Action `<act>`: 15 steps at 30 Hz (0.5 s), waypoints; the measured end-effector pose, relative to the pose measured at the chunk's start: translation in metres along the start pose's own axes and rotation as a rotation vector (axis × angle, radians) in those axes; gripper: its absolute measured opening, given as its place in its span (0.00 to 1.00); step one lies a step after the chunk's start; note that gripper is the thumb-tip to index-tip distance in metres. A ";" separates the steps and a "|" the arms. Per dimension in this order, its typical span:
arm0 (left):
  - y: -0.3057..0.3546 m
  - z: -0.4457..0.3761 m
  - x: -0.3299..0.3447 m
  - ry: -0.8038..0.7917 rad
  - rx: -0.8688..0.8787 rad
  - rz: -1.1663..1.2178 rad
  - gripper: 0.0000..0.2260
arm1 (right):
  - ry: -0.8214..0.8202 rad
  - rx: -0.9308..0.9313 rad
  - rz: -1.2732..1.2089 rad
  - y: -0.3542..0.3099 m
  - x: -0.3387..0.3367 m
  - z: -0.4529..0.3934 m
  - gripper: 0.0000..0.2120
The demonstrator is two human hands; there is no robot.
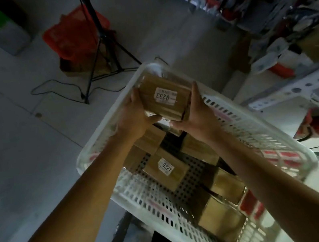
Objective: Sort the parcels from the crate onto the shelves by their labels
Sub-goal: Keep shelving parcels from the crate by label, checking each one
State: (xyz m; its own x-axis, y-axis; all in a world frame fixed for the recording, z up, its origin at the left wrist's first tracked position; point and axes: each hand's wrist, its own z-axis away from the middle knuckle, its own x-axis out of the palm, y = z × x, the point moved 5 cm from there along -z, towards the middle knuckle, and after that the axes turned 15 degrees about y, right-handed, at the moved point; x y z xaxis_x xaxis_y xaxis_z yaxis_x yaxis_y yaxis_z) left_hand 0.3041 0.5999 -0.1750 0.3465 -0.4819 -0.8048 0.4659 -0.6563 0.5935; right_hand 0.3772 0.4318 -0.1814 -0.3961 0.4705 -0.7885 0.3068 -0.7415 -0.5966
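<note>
A: Parcel 0233 point(166, 96), where is it in the head view?

B: Above the far end of the white crate point(240, 128), a brown cardboard box with a white label facing up that reads 0233. It sits between both hands, over the other boxes.

A: How do the hands take it?

B: The left hand point(136, 117) grips its left side, fingers laid along the edge and thumb tucked under the near edge. The right hand point(195, 112) grips the right side, fingers up along that edge, thumb beneath the near corner. Both are closed round the box, neither is wide.

A: What else lies in the crate?

B: Several more brown boxes on the perforated floor. One near the middle, parcel 0227 point(165, 169), shows its label upward. Others lie just beside the right forearm and toward the near right corner; their labels cannot be read. Red and white stickers show through the crate's slotted right wall.

A: And around it?

B: To the right, a metal shelf frame point(300, 86) of perforated pale bars, with blurred goods and a cardboard box on the levels behind. On the grey floor to the upper left stands a black tripod point(99, 46), a cable trailing from its foot, and behind it a red basket point(75, 37) resting on a cardboard box. The whole scene is dim and a little blurred
</note>
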 end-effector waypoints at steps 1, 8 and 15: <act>-0.007 -0.002 0.003 -0.007 -0.032 0.045 0.46 | 0.012 0.004 -0.016 0.001 0.002 0.000 0.61; -0.010 0.027 0.003 0.072 -0.189 0.262 0.38 | 0.127 -0.023 -0.109 0.007 -0.025 0.010 0.49; 0.056 0.098 -0.025 0.085 -0.192 0.497 0.25 | 0.140 0.069 -0.396 0.018 -0.101 0.059 0.26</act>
State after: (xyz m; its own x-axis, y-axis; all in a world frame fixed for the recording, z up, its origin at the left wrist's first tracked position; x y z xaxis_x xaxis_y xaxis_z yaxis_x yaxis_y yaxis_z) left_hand 0.2415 0.5179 -0.1223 0.6239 -0.6537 -0.4282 0.3668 -0.2388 0.8991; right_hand 0.3721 0.3429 -0.1036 -0.3493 0.7824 -0.5155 0.0942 -0.5181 -0.8501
